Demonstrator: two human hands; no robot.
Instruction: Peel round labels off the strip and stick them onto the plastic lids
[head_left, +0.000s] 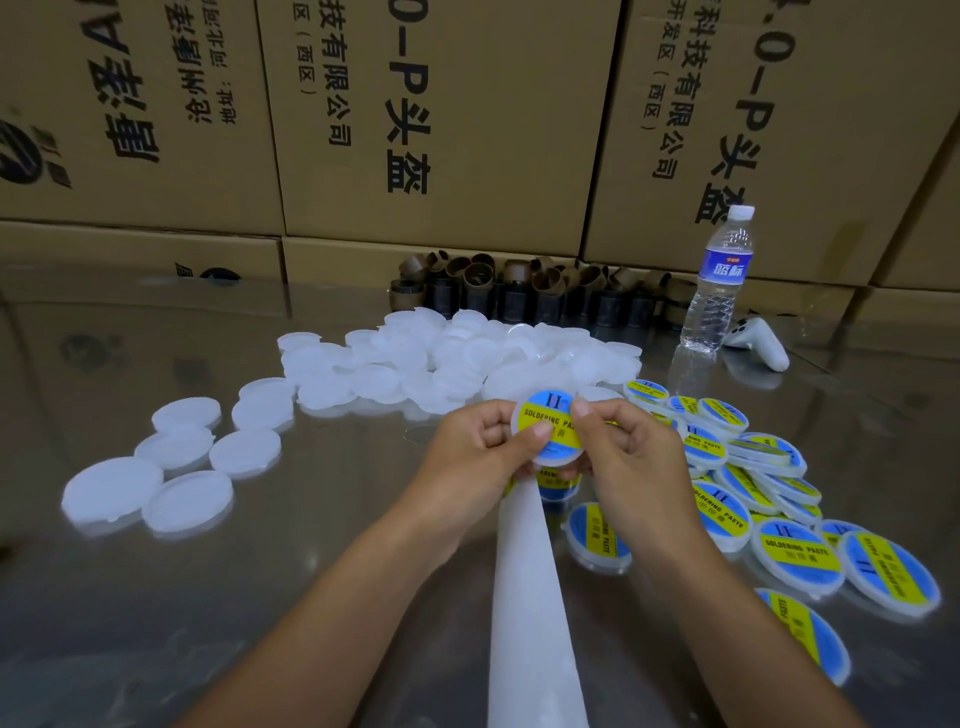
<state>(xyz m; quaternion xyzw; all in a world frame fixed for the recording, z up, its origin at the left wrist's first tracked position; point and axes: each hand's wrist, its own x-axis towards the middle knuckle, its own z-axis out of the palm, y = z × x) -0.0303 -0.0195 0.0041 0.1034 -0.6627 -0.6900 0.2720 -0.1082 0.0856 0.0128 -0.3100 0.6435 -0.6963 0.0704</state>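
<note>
— So, where is the lid (551, 451) sitting?
— Both grips are clamping it: left grip (478, 452) is pressing its label (545, 410), right grip (631, 449) is pinching its right edge. The labelled pile (753, 499) is lying right, nearer the right grip.

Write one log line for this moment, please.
step: sticking label on lid | left hand: pinches lid | right hand: pinches lid | strip: under hands | plain lids: left | labelled lids: right
</note>
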